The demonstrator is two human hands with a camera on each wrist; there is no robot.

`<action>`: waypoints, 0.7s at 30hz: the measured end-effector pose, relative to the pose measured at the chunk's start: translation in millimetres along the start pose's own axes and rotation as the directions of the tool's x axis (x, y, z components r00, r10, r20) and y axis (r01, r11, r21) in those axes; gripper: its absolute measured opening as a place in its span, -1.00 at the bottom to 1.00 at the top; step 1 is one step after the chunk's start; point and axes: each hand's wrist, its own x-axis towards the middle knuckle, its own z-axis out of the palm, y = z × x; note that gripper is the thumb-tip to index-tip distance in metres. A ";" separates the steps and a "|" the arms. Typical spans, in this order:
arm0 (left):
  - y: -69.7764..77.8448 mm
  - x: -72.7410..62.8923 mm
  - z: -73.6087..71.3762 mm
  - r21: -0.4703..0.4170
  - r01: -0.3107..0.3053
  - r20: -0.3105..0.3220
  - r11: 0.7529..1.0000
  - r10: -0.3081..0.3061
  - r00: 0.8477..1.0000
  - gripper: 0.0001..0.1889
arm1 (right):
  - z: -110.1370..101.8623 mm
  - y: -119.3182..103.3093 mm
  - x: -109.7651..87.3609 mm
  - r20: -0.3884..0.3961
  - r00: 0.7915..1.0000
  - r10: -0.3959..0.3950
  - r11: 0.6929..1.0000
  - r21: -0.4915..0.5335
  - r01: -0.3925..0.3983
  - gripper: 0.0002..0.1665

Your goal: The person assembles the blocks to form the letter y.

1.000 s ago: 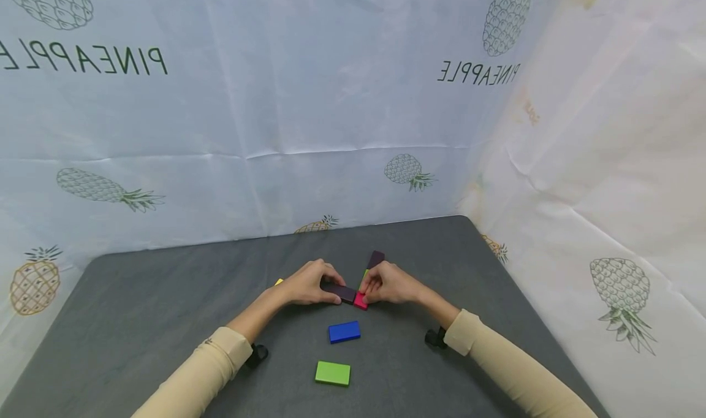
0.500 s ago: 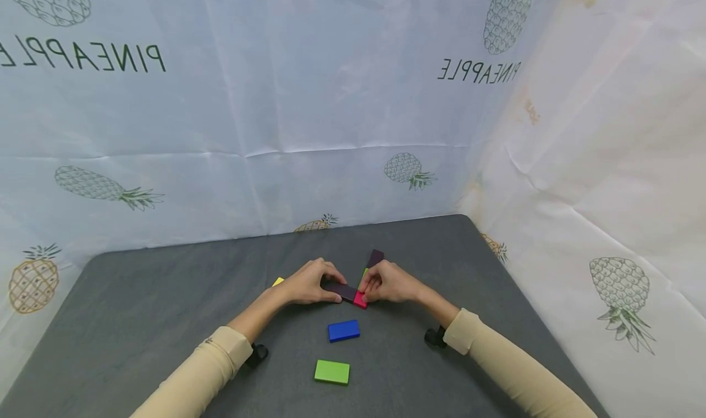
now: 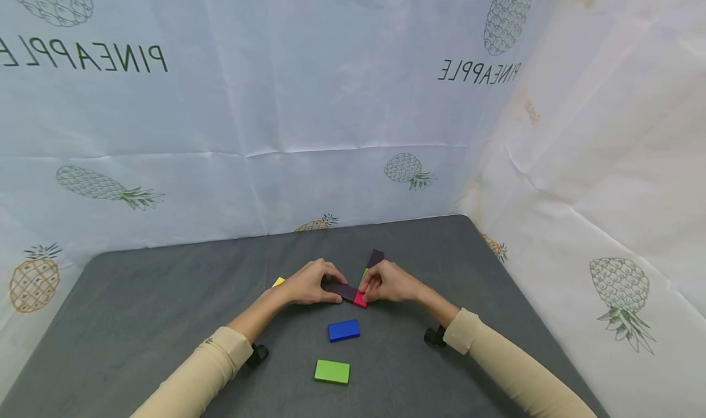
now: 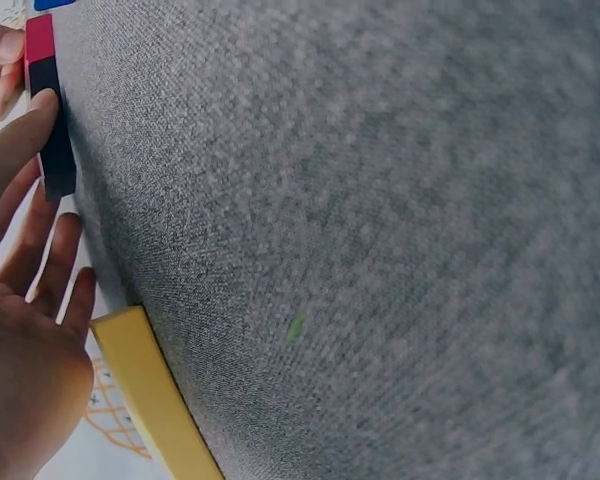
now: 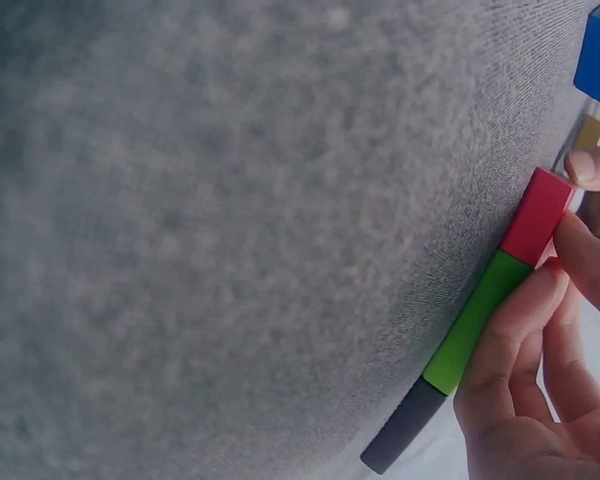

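My left hand [image 3: 306, 284] holds a dark block [image 3: 343, 292], with the thumb on its near side and fingers on its far side. This block's end meets a red block [image 3: 360, 300]. My right hand [image 3: 393, 283] pinches the red block with thumb and fingertips. From the red block a green block [image 5: 477, 322] runs away toward the back, and a second dark block [image 5: 405, 425] continues that line. In the head view the right fingers partly cover this green block. Behind the left hand lies a yellow block [image 4: 155, 395], mostly hidden in the head view.
A blue block [image 3: 344, 330] lies flat in front of the hands. Nearer to me is another green block [image 3: 332, 372]. Everything stands on a grey cloth-covered table [image 3: 165, 320], with a white pineapple-print curtain [image 3: 309, 99] along its back and right side.
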 end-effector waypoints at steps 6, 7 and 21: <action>1.3 -2.2 -0.8 0.004 0.004 -0.002 1.000 -0.004 1.000 -0.66 | 0.0 0.6 -0.2 -0.002 1.000 -0.006 1.000 -0.006 0.006 -0.86; 0.9 -2.9 -1.3 0.006 0.006 -0.005 1.000 -0.006 1.000 -0.65 | -0.1 0.4 -0.3 -0.002 1.000 -0.006 1.000 -0.004 0.006 -0.86; -16.5 -29.4 -20.6 0.022 0.070 -0.058 0.997 -0.069 0.996 -0.63 | 0.3 -0.5 -1.4 0.008 1.000 -0.012 1.000 0.005 0.012 -0.85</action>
